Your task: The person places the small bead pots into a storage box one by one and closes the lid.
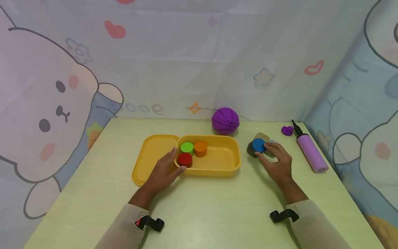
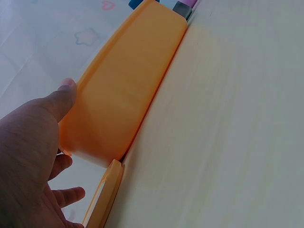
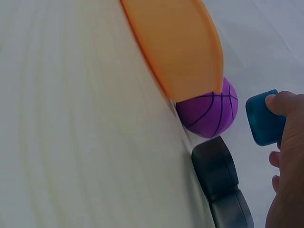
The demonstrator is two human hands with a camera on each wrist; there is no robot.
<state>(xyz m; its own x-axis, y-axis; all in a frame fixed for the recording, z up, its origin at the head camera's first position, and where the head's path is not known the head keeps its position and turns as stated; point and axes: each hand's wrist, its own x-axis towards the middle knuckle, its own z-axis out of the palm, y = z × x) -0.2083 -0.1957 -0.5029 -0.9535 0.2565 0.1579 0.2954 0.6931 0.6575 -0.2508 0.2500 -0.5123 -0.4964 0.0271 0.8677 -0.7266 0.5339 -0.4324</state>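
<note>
My right hand (image 1: 278,166) pinches a blue rounded block (image 1: 258,145) between thumb and fingertips. In the right wrist view that block (image 3: 261,121) is held up above dark rounded pieces (image 3: 216,166) on the table. Close under it in the head view are a dark piece (image 1: 250,149) and a beige one (image 1: 262,136). My left hand (image 1: 162,173) holds the left end of a yellow box (image 1: 222,172), thumb at its front rim and fingers around the end. Inside, at the left, sit a green block (image 1: 187,147), an orange block (image 1: 200,149) and a red block (image 1: 185,160).
A yellow lid (image 1: 148,155) lies flat beside the box, partly under my left hand. Behind the box stands a purple ball (image 1: 225,121) with black lines. To the right lie a pink pump (image 1: 312,152) with a black nozzle and a small purple piece (image 1: 287,130). A printed curtain (image 1: 174,83) encloses the table.
</note>
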